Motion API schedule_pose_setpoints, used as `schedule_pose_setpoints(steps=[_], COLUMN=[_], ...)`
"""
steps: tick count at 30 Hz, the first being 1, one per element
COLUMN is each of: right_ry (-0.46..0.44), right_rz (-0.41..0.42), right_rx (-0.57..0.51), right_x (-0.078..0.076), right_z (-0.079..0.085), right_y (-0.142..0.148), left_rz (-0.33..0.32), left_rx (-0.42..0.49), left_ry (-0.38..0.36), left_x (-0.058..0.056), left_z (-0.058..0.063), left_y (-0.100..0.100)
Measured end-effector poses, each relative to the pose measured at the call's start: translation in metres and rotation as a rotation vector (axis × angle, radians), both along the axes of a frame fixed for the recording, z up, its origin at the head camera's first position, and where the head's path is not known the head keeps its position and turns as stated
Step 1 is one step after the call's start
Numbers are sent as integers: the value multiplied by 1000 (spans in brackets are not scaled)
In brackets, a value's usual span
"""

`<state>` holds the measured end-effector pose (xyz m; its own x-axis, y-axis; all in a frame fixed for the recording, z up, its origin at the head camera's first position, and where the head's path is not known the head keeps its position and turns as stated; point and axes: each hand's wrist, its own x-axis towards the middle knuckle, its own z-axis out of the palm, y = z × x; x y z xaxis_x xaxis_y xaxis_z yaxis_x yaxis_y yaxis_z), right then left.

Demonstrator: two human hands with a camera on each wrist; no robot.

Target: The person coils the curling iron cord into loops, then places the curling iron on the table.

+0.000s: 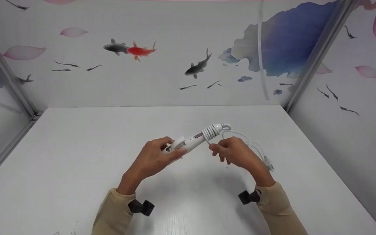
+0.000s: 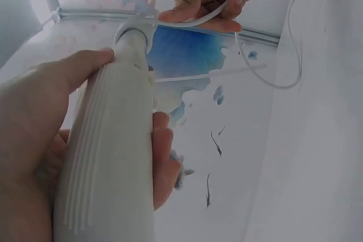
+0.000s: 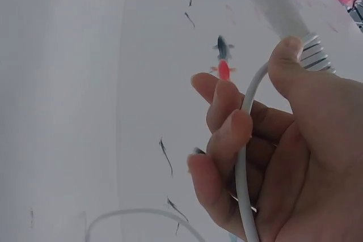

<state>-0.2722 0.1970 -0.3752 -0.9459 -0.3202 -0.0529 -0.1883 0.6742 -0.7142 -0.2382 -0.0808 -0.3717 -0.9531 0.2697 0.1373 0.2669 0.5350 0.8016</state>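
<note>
My left hand [image 1: 152,157] grips a white hair iron [image 1: 194,142] around its wide body, thumb along the near side. In the left wrist view the ribbed body [image 2: 113,157] fills the palm. The iron slants up to the right, and several turns of its white cord [image 1: 211,132] are wound around the handle end. My right hand [image 1: 235,151] is just below those turns. In the right wrist view the loose cord [image 3: 243,179] runs from the coil across the palm and between the curled fingers, with the thumb tip close by the coil.
The cord's free length loops to the right, behind the right hand, and ends in a two-pin plug [image 1: 268,164]. Beneath the hands is a white tabletop [image 1: 77,169]. White panels printed with fish and petals stand around it, framed by metal posts [image 1: 320,55].
</note>
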Motion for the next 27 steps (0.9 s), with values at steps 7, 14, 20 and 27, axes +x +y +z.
schedule_pose_setpoints(steps=[7, 14, 20, 27], right_ry=[171, 207, 206, 246], right_rz=[162, 168, 124, 120], right_rx=[-76, -61, -15, -64], right_x=[-6, -5, 4, 15], right_z=[-9, -8, 4, 12], right_y=[8, 11, 4, -8], left_rz=[-238, -337, -211, 37], left_rx=[-56, -271, -504, -468], left_ry=[-42, -16, 165, 258], left_x=[-1, 4, 11, 9], left_z=[-3, -1, -1, -6], left_y=[-7, -4, 9, 13])
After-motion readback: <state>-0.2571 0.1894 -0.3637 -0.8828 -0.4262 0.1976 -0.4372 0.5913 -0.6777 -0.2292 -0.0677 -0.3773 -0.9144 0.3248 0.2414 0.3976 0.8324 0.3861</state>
